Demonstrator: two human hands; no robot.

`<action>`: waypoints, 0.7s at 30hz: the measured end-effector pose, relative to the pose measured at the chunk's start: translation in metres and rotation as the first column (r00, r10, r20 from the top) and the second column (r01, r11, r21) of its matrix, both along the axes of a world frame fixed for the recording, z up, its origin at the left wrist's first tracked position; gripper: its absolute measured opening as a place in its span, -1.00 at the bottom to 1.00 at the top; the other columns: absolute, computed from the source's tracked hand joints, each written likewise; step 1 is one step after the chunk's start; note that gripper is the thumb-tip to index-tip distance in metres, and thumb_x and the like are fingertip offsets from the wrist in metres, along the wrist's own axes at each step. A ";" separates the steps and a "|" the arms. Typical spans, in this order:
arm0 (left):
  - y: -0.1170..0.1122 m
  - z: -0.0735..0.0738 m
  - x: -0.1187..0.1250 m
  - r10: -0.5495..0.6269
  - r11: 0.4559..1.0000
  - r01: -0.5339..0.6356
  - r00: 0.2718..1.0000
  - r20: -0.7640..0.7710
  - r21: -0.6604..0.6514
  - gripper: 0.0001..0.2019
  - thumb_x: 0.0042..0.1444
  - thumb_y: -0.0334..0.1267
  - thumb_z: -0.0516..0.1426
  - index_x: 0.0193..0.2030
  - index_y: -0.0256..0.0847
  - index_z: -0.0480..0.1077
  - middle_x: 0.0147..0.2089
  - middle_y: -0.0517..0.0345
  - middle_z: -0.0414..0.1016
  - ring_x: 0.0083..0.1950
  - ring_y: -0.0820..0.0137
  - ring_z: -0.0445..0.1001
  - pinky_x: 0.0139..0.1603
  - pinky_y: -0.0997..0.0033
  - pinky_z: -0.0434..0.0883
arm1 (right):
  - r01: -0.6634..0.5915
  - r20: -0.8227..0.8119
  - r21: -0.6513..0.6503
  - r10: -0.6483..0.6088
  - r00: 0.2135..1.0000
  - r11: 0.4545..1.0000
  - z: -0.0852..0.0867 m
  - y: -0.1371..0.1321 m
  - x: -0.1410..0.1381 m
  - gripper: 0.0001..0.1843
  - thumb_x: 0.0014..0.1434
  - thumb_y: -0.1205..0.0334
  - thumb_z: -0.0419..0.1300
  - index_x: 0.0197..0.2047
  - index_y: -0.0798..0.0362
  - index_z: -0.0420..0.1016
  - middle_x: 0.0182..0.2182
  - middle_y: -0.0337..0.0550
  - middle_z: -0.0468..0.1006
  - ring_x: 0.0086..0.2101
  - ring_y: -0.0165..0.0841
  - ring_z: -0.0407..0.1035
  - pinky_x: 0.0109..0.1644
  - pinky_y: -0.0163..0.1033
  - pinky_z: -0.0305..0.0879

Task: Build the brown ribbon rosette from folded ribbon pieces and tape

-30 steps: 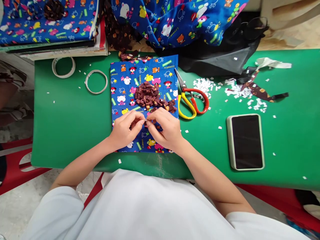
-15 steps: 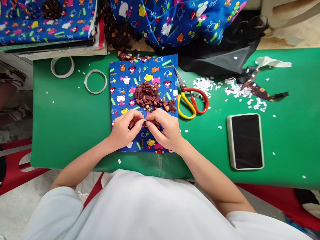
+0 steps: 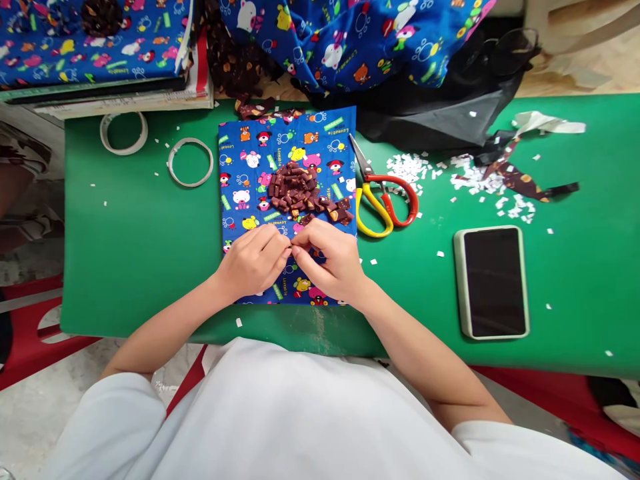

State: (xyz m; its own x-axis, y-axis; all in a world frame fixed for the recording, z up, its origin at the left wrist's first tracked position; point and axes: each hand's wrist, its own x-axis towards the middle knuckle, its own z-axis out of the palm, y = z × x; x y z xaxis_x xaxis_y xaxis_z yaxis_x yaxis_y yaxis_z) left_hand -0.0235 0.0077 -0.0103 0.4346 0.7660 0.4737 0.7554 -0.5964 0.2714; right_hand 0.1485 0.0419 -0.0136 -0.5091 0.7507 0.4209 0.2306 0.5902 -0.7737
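Note:
My left hand [image 3: 253,261] and my right hand [image 3: 333,259] meet fingertip to fingertip over a blue cartoon-print cloth [image 3: 245,167] on the green table [image 3: 135,247]. Both pinch a tiny brown piece between them; most of it is hidden by the fingers. Just beyond my fingers lies a heap of small brown fabric pieces [image 3: 300,190] on the cloth.
Red-and-yellow scissors [image 3: 383,197] lie right of the cloth. A phone [image 3: 491,281] rests face up at the right. Two tape rings [image 3: 190,162] sit at the left, white paper scraps [image 3: 470,177] at the right. Folded blue fabric and a dark bag crowd the far edge.
My left fingers have curled tighter toward the right fingertips. The hands stay in the same spot over the cloth.

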 end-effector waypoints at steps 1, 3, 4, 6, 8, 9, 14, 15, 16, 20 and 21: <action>0.000 0.000 0.000 0.003 1.000 -0.003 1.000 -0.009 0.003 -0.89 0.29 -0.36 -0.04 -0.29 -0.20 0.20 -0.41 0.15 0.34 -0.39 0.40 0.33 -0.31 0.43 0.34 | 0.003 0.000 0.002 -0.003 1.000 1.000 0.000 0.000 0.000 -0.85 0.17 0.44 0.10 -0.40 0.03 0.30 -0.55 -0.28 0.36 -0.48 -0.44 0.24 -0.43 -0.30 0.16; 0.000 0.000 0.000 0.006 1.000 -0.006 1.000 -0.021 0.006 -0.88 0.28 -0.36 -0.04 -0.31 -0.20 0.21 -0.42 0.15 0.33 -0.40 0.40 0.33 -0.33 0.42 0.33 | 0.010 0.002 0.003 -0.010 1.000 1.000 0.000 0.000 0.000 -0.85 0.15 0.44 0.11 -0.41 0.03 0.32 -0.56 -0.28 0.38 -0.50 -0.44 0.24 -0.44 -0.30 0.17; 0.000 0.000 0.000 0.008 1.000 -0.007 1.000 -0.024 0.007 -0.88 0.29 -0.36 -0.04 -0.31 -0.20 0.21 -0.43 0.16 0.33 -0.41 0.40 0.32 -0.33 0.42 0.33 | 0.015 0.002 0.003 -0.015 1.000 1.000 0.000 0.000 0.000 -0.85 0.14 0.44 0.12 -0.41 0.03 0.33 -0.57 -0.28 0.39 -0.51 -0.44 0.24 -0.44 -0.30 0.17; 0.000 0.000 0.000 0.009 1.000 -0.009 1.000 -0.029 0.009 -0.87 0.28 -0.36 -0.05 -0.32 -0.19 0.21 -0.43 0.16 0.32 -0.42 0.40 0.31 -0.34 0.41 0.32 | 0.028 0.000 0.005 -0.028 1.000 1.000 0.000 -0.001 -0.001 -0.85 0.13 0.44 0.12 -0.42 0.03 0.35 -0.58 -0.29 0.40 -0.52 -0.45 0.24 -0.45 -0.30 0.17; 0.000 0.000 0.000 0.007 1.000 -0.007 1.000 -0.029 0.014 -0.86 0.28 -0.37 -0.05 -0.32 -0.19 0.21 -0.44 0.16 0.32 -0.42 0.40 0.31 -0.34 0.41 0.31 | 0.042 -0.008 0.014 -0.042 0.999 0.999 0.000 -0.001 -0.002 -0.85 0.11 0.45 0.13 -0.44 0.03 0.35 -0.60 -0.30 0.40 -0.54 -0.46 0.23 -0.46 -0.31 0.17; 0.000 0.000 0.000 0.006 1.000 -0.005 1.000 -0.027 0.017 -0.87 0.28 -0.38 -0.05 -0.32 -0.20 0.21 -0.44 0.16 0.32 -0.42 0.41 0.31 -0.34 0.41 0.30 | 0.047 -0.011 0.017 -0.047 0.999 0.999 0.000 -0.001 -0.002 -0.85 0.10 0.46 0.13 -0.44 0.03 0.36 -0.60 -0.30 0.40 -0.54 -0.46 0.23 -0.46 -0.32 0.17; 0.000 0.000 0.000 -0.011 1.000 0.011 1.000 -0.015 0.025 -0.88 0.27 -0.40 -0.05 -0.30 -0.21 0.21 -0.44 0.17 0.32 -0.43 0.41 0.31 -0.36 0.42 0.29 | 0.048 -0.019 0.043 -0.048 0.999 0.998 0.000 -0.001 -0.003 -0.82 0.06 0.48 0.14 -0.48 0.03 0.32 -0.63 -0.32 0.36 -0.56 -0.48 0.20 -0.49 -0.34 0.15; 0.000 0.000 0.000 -0.017 0.999 0.018 1.000 -0.018 0.026 -0.88 0.27 -0.40 -0.05 -0.30 -0.21 0.21 -0.44 0.17 0.32 -0.43 0.41 0.31 -0.36 0.42 0.29 | 0.046 -0.020 0.052 -0.045 0.999 0.998 0.001 -0.001 -0.003 -0.81 0.06 0.48 0.14 -0.49 0.03 0.30 -0.64 -0.33 0.34 -0.57 -0.48 0.19 -0.50 -0.34 0.14; 0.000 0.000 0.000 -0.024 0.999 0.025 0.999 -0.022 0.027 -0.88 0.27 -0.40 -0.05 -0.31 -0.21 0.21 -0.44 0.16 0.32 -0.43 0.41 0.31 -0.36 0.42 0.29 | 0.041 -0.019 0.061 -0.040 0.999 0.997 0.001 -0.001 -0.003 -0.81 0.05 0.48 0.13 -0.50 0.02 0.29 -0.65 -0.33 0.33 -0.57 -0.49 0.18 -0.51 -0.34 0.13; 0.000 -0.001 0.000 -0.052 0.999 0.052 0.998 -0.037 0.009 -0.87 0.27 -0.40 -0.08 -0.30 -0.21 0.21 -0.45 0.15 0.33 -0.42 0.40 0.31 -0.38 0.43 0.31 | 0.031 -0.007 0.089 -0.031 0.999 0.996 0.000 0.000 -0.004 -0.80 0.05 0.46 0.11 -0.51 0.00 0.23 -0.66 -0.33 0.30 -0.58 -0.48 0.16 -0.52 -0.34 0.12; 0.000 -0.001 -0.001 -0.058 0.998 0.058 0.998 -0.039 0.005 -0.87 0.27 -0.40 -0.08 -0.30 -0.21 0.20 -0.45 0.15 0.33 -0.42 0.39 0.31 -0.38 0.43 0.32 | 0.031 -0.003 0.099 -0.031 1.000 0.995 0.000 0.000 -0.004 -0.80 0.05 0.45 0.10 -0.51 0.00 0.22 -0.66 -0.33 0.30 -0.58 -0.48 0.15 -0.52 -0.34 0.12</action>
